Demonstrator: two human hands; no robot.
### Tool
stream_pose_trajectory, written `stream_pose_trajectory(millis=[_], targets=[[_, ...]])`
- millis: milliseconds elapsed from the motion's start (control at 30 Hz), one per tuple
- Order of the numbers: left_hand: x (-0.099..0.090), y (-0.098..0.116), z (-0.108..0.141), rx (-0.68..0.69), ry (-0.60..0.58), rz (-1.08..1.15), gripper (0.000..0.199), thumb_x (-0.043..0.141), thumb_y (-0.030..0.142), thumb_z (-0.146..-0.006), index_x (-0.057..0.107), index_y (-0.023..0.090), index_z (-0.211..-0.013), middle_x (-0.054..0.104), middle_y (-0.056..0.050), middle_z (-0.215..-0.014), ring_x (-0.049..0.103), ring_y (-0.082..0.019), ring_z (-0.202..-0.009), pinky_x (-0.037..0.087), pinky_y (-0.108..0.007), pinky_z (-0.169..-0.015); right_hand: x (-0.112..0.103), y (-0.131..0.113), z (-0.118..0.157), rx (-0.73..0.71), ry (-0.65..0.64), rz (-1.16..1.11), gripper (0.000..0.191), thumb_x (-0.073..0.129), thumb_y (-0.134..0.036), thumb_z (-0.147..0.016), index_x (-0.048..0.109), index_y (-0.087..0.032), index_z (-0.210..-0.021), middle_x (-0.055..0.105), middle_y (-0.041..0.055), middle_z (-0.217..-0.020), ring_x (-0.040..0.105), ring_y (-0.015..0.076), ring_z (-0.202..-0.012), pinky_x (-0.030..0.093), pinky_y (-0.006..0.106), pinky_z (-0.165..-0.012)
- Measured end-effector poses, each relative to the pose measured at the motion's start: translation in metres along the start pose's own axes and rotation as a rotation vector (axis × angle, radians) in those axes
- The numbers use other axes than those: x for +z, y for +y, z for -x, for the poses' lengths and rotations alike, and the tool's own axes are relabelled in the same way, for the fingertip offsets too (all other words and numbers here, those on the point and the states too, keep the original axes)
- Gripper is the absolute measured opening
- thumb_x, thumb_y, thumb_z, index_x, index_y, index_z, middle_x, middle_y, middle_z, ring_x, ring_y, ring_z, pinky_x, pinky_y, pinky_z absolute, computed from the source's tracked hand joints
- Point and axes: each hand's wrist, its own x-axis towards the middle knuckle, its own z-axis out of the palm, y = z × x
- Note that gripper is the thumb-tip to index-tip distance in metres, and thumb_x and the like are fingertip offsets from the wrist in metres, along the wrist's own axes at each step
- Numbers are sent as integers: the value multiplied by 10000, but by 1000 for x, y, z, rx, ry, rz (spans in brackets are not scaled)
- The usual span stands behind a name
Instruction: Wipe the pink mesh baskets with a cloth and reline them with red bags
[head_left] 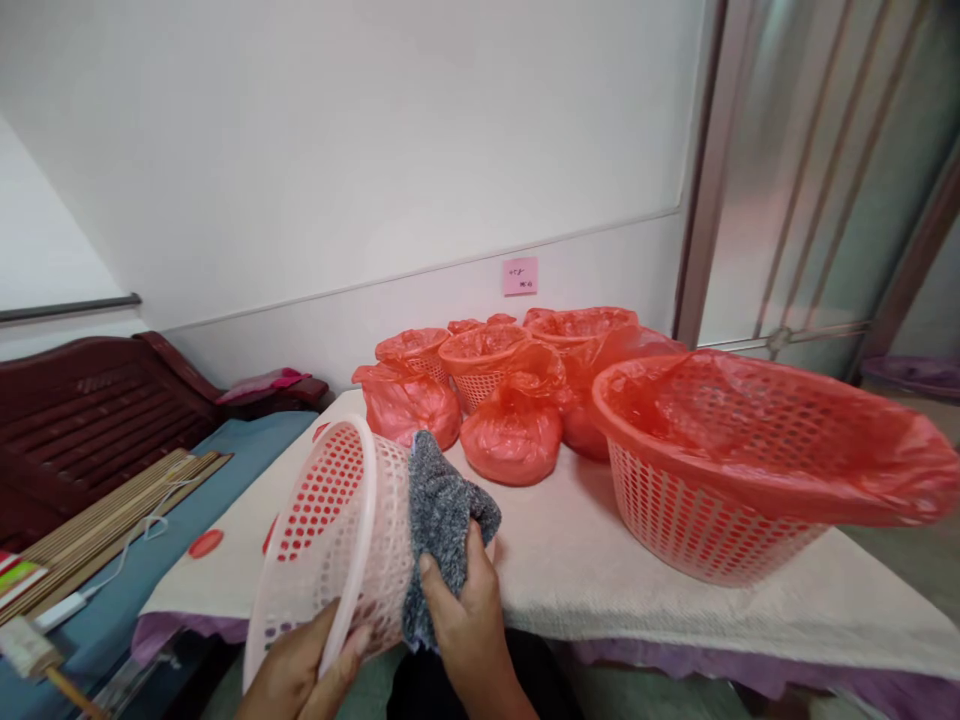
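Note:
A pale pink perforated plastic basket is tilted on its side at the table's near edge, its opening facing left. My left hand grips its rim at the bottom, thumb outside. A dark grey fuzzy cloth lies against the basket's outer side, pinched between the thumb and fingers of my right hand. Just beyond stand filled red plastic bags and baskets lined with red bags. To the right is a large basket with a red bag over its rim.
The table has a cream cloth. Left of it are a blue-covered surface with cardboard strips and a white cable, and a dark red wooden bench. A pink note is on the wall.

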Motion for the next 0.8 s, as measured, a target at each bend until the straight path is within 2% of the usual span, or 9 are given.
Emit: stream_pose_trajectory(millis=[100,167,267,367,433,500,633,733,800], targets=[[-8,10,-7,-236,147,230,352,622,475,-814,719,268,-1082,739,-38,-1096,654,-294,-1076,521,-325,-927,-14,45,-15,93,121,139,536,592,-398,-753,597,-116,-1209,659,177,-1210,613,311,-1147,481,469,-981],[-12,13,-12,-349,230,358,377,660,520,-772,729,244,-1020,745,-40,-1057,668,-290,-1020,539,-320,-888,-30,71,-25,185,175,198,547,601,-429,-734,606,-112,-1179,686,189,-1130,652,345,-1050,503,521,-917],[-16,18,-22,-475,295,485,411,665,566,-753,711,232,-987,751,-36,-1005,691,-259,-894,577,-294,-735,-55,86,-35,229,205,216,553,535,-497,-804,573,-121,-1208,682,190,-1091,645,352,-1022,486,559,-895],[-21,20,-30,-569,345,584,460,653,595,-754,678,215,-1013,757,-38,-968,696,-239,-887,574,-259,-691,-72,75,-42,76,230,277,435,453,-458,-888,575,-174,-1195,640,139,-1089,606,299,-1046,464,504,-933],[-23,18,-32,-596,365,616,488,662,601,-745,664,200,-1024,761,-47,-955,699,-237,-916,571,-251,-724,-76,61,-44,-135,235,396,354,456,-334,-880,596,-172,-1162,579,123,-1042,579,279,-996,475,478,-900],[-24,14,-33,-615,364,629,500,675,597,-734,658,190,-1023,763,-57,-961,702,-245,-927,575,-258,-729,-71,47,-43,-332,199,542,360,466,-196,-824,608,-167,-1153,521,125,-1036,538,281,-977,480,481,-866],[-20,12,-34,-623,301,642,496,726,562,-696,662,185,-1012,759,-68,-998,696,-279,-966,585,-289,-709,-41,17,-21,-547,-64,705,513,498,-61,-676,614,-187,-1160,479,156,-1152,481,316,-1041,467,520,-865],[-16,21,-38,-607,270,707,456,679,521,-762,648,193,-1077,756,-61,-1020,691,-281,-985,579,-312,-730,-13,-3,9,-612,-256,628,530,529,-76,-653,603,-198,-1163,505,139,-1101,504,302,-985,481,501,-823],[-14,28,-42,-576,269,709,442,638,505,-800,643,188,-1107,753,-59,-1038,685,-276,-998,566,-318,-782,2,-12,28,-669,-284,542,535,549,-108,-647,589,-192,-1174,503,146,-1131,510,305,-1000,483,500,-827]])
